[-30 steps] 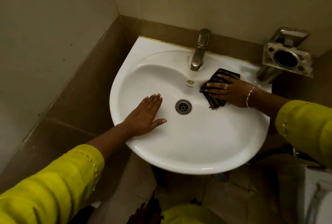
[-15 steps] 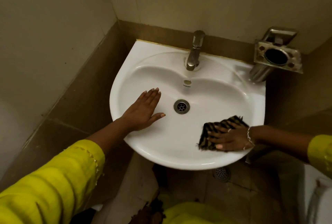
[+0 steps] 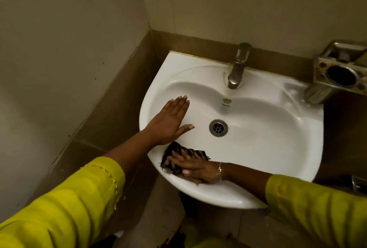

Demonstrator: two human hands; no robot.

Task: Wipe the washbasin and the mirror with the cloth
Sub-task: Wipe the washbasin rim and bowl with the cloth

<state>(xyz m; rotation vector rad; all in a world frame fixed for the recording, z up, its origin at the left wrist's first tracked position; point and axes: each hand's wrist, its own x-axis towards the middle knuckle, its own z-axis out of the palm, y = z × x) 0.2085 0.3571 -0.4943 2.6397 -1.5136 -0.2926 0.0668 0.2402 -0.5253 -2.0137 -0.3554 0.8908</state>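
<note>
Cloth [image 3: 179, 158] flat under right hand [image 3: 198, 169], long axis along near rim.

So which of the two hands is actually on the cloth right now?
The right hand, at the near rim of the washbasin, presses flat on the striped cloth. The left hand lies bare on the basin's left side, touching no cloth.

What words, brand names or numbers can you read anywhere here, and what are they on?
One small line of print on the washbasin, just below the overflow cap: too small and blurred to read.
Tap, metal holder, cloth, walls: no text visible.
</note>
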